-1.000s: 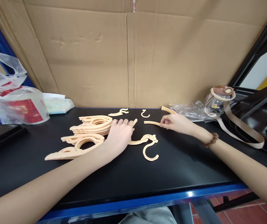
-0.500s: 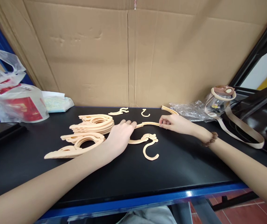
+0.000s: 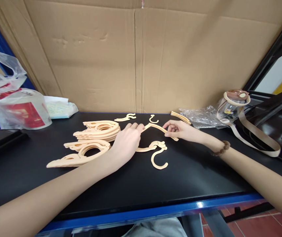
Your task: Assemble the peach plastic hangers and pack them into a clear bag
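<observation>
My left hand (image 3: 127, 144) is closed on one end of a cream plastic hanger part; its fingertips are partly out of sight. That part meets a curved hanger arm (image 3: 158, 126) at a raised bend. Thumb and fingers of my right hand (image 3: 182, 130) pinch this arm near its far end, which slopes down to the right. Just below lies a hanger piece with a hook (image 3: 159, 161), its left side hidden by my left hand. Behind the hands rest a loose hook (image 3: 152, 119), another hanger piece (image 3: 126, 117) and several loose arms (image 3: 180, 117).
Folded cream hangers (image 3: 98, 129) are stacked left of my left hand, with more hangers (image 3: 89, 152) in front. A bagged tissue roll (image 3: 24, 108) and a phone (image 3: 1, 140) occupy the left. At right are crumpled plastic film (image 3: 200, 117), a strapped bottle (image 3: 232, 107) and a black bag (image 3: 276, 121).
The nearly straight hanger parts between my hands now form a raised bend. My right hand has shifted slightly left, and the arm's right end now shows beyond its fingers, pointing down.
</observation>
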{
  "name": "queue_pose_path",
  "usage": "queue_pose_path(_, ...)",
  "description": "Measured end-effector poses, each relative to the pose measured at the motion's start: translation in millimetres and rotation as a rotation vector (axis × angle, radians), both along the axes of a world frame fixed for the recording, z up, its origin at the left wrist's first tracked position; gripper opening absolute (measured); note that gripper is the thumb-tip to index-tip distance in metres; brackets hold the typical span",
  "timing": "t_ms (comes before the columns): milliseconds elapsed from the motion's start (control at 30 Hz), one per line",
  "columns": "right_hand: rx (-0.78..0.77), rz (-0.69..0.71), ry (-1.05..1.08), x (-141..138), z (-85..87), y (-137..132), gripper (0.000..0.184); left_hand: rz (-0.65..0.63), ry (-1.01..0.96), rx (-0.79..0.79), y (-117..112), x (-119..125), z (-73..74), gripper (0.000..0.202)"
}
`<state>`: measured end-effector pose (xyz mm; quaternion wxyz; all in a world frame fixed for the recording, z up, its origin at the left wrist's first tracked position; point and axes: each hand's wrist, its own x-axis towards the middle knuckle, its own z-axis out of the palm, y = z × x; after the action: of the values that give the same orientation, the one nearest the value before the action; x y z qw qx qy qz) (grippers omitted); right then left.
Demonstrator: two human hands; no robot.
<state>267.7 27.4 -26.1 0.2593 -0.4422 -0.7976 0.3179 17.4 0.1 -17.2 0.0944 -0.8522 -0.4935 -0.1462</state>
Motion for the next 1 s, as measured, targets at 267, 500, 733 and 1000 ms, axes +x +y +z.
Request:
queue_pose_path(267, 0.099, -0.021, 0.049, -17, 10.0, -16, 0.030, -0.151, -0.657, -0.137, 4, 1, 0.8, 0.043)
queue_pose_path(500, 0.154, 0.028, -0.008, -33, 14.3, -34, 0.026, -0.334, -0.819, -0.230, -3, 7, 4.0, 0.025)
queue_pose_path(733, 0.233, 0.135, 0.034, -41, 19.0, -41, 0.026, -0.450, -0.969, -0.380, -14, 12, 12.1, 0.025)
queue_pose_path(1000, 0.133, 0.187, 0.018, -40, 20.2, -43, 0.031, -0.478, -1.022, -0.479, -14, 13, 13.8, 0.018)
